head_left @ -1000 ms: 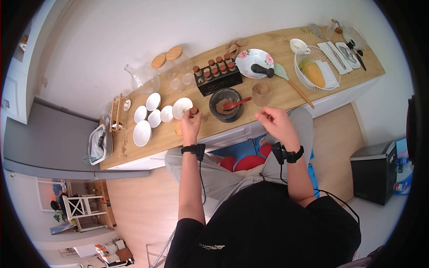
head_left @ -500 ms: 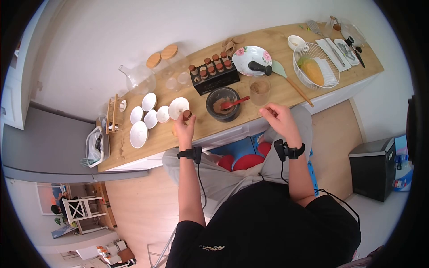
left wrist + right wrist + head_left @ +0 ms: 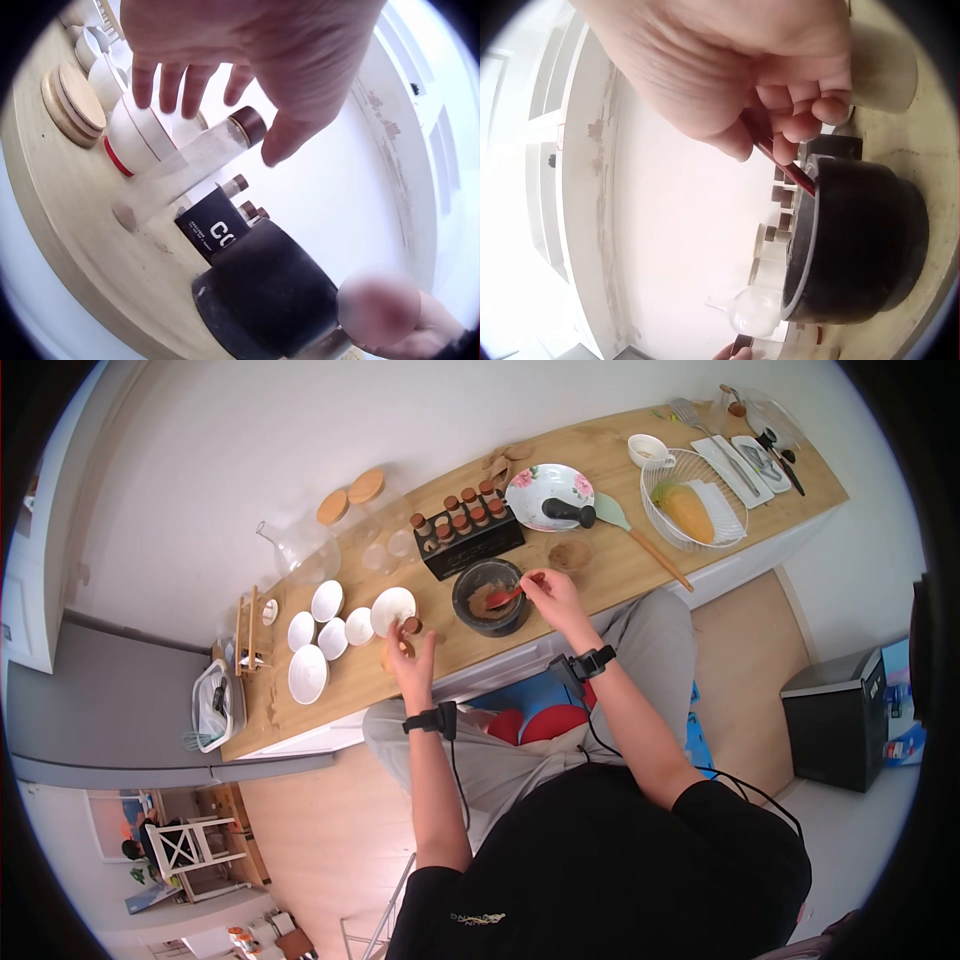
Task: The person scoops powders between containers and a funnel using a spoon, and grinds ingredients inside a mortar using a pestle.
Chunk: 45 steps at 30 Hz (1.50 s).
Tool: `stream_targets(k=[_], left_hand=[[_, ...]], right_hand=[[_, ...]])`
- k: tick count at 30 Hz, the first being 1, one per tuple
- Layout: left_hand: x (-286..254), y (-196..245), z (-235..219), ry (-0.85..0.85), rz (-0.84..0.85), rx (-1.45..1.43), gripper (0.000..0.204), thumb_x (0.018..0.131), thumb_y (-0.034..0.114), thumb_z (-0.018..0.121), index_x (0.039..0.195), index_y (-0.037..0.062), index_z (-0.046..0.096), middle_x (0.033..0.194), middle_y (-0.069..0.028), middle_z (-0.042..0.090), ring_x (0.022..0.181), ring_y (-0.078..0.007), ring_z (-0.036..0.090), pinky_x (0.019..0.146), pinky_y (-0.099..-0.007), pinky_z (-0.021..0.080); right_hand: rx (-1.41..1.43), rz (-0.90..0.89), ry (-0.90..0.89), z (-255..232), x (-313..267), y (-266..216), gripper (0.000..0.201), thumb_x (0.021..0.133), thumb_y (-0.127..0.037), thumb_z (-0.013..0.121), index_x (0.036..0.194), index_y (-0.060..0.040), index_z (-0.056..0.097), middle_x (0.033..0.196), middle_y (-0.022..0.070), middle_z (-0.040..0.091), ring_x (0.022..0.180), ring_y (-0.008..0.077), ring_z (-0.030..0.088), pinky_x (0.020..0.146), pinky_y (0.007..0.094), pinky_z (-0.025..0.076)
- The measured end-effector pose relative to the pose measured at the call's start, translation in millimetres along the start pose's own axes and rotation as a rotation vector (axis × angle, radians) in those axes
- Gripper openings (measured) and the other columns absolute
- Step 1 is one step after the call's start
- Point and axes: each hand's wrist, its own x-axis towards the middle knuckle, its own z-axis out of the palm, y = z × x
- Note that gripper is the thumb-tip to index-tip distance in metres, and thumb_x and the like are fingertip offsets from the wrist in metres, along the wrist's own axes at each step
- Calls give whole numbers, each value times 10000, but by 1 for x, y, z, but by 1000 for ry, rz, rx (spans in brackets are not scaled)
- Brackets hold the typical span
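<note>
Wooden worktop [image 3: 612,572] against a white wall [image 3: 250,440], and your right hand [image 3: 557,605] has its grip pinched on the handle of a red spoon [image 3: 503,598], head down in the brown powder [image 3: 481,597] inside that chunky black mortar [image 3: 855,247]. On your left hand [image 3: 247,52] the grip's apart, fingers out beside a slim clear glass vial [image 3: 184,169] with a dark brown cap [image 3: 252,126], upright on the wood, brownish stuff at its base. Can't tell if you're touching it.

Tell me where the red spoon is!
In the head view, the red spoon is just above the middle, in the right hand, its tip inside the black bowl.
</note>
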Motion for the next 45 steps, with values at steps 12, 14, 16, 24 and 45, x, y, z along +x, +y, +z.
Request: stream_targets(k=[12, 14, 16, 24, 45], left_hand=[[-40, 49, 38, 2, -71, -563, 311, 932, 78, 590, 1225, -21, 554, 1171, -129, 598, 1035, -175, 569, 877, -319, 455], [-40, 45, 55, -9, -191, -529, 336, 961, 102, 573, 1267, -23, 514, 1197, -126, 591, 1101, -181, 547, 978, -318, 410], [-38, 41, 68, -47, -237, -560, 364, 990, 172, 533, 1294, -24, 497, 1255, -133, 560, 1154, -184, 514, 1020, -334, 373], [-19, 31, 105, -48, -218, -513, 451, 1039, 231, 413, 1405, -33, 409, 1389, -151, 478, 1255, -227, 461, 1077, -315, 320], [-23, 14, 111, -60, -143, -633, 443, 1028, 179, 432, 1408, -47, 398, 1343, -137, 520, 1196, -194, 499, 1048, -312, 361]], right_hand=[[-70, -268, 246, -81, 35, -80, 167, 945, -169, 621, 941, -3, 626, 696, -32, 560, 617, 34, 468, 553, 216, 374], [-177, -296, 278, -94, 34, -91, 172, 952, -171, 611, 952, 1, 618, 695, -10, 573, 616, 53, 487, 556, 229, 386], [-275, -347, 266, -103, 31, -105, 166, 956, -175, 593, 978, -11, 609, 704, 51, 612, 600, 132, 545, 560, 273, 417], [-818, -409, 60, -103, 23, -135, 131, 932, -182, 570, 920, -52, 558, 792, 114, 672, 688, 300, 643, 602, 395, 483], [-322, -156, 211, -117, 52, -34, 303, 985, -279, 540, 893, 5, 591, 654, 70, 570, 594, 132, 544, 550, 289, 413]])
